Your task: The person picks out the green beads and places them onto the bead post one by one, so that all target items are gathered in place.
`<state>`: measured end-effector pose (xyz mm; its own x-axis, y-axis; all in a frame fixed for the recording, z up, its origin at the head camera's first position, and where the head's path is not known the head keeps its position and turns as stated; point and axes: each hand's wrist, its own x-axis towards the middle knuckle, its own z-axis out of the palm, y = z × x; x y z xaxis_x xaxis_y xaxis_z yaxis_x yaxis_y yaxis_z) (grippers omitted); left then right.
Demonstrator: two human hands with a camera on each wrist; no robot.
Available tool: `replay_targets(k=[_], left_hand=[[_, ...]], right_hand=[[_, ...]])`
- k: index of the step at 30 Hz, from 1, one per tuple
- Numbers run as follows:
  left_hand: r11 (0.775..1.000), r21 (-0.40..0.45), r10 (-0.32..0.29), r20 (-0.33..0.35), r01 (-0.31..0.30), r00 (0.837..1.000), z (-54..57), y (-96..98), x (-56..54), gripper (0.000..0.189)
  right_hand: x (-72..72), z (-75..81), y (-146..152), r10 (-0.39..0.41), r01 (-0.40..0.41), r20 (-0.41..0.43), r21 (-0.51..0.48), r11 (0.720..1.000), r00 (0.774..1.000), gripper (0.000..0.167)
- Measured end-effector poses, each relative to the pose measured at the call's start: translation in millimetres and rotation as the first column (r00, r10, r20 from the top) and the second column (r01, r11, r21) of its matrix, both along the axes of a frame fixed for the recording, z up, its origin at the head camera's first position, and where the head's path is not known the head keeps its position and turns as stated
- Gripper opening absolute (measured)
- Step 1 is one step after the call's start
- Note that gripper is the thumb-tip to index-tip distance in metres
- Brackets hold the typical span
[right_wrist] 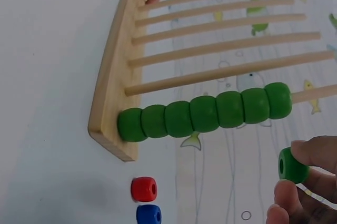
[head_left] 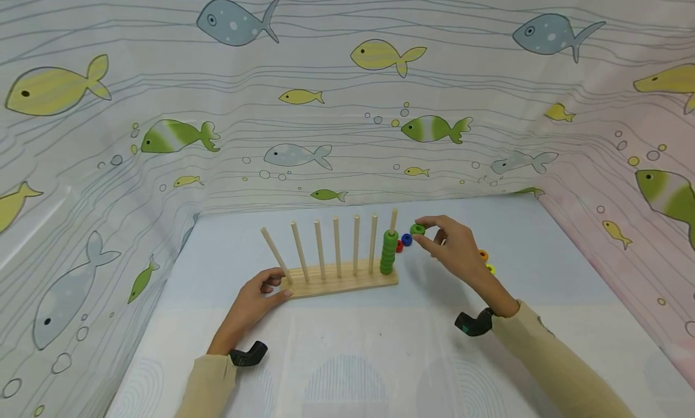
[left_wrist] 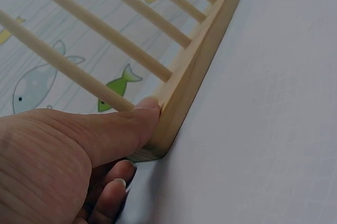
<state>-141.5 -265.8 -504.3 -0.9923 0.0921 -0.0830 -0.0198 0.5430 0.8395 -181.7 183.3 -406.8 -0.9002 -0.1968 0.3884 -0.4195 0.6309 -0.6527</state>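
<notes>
A wooden peg stand with several upright pegs stands on the table. Its rightmost peg carries a stack of several green beads, with bare wood showing above them. My left hand grips the stand's left end, thumb on the base beside the leftmost peg and fingers at the end below. Between thumb and fingertips my right hand pinches one more green bead, held just right of the stacked peg near its top. The bead's hole shows in the right wrist view.
A red bead and a blue bead lie by the stand's right end. Farther right, partly behind my right hand, lie an orange bead and a yellow bead. Fish-printed sheeting walls the table's back and sides.
</notes>
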Motion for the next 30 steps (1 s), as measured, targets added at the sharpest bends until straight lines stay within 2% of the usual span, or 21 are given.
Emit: replay_targets(k=[16, 30], left_hand=[[1.0, 0.006, -0.005, -0.009, 0.005, 1.0, -2.3, -0.1, -1.0, 0.057], [1.0, 0.006, 0.003, -0.003, -0.003, 1.0, 1.0, 0.3, 0.4, 0.058]], right_hand=[[1.2, 17.8, -8, 0.021, -0.024, -0.079, -0.039, 0.999, 0.997, 0.036], [5.6, 36.8, -14, 0.039, -0.048, -0.13, -0.067, 0.997, 0.991, 0.035]])
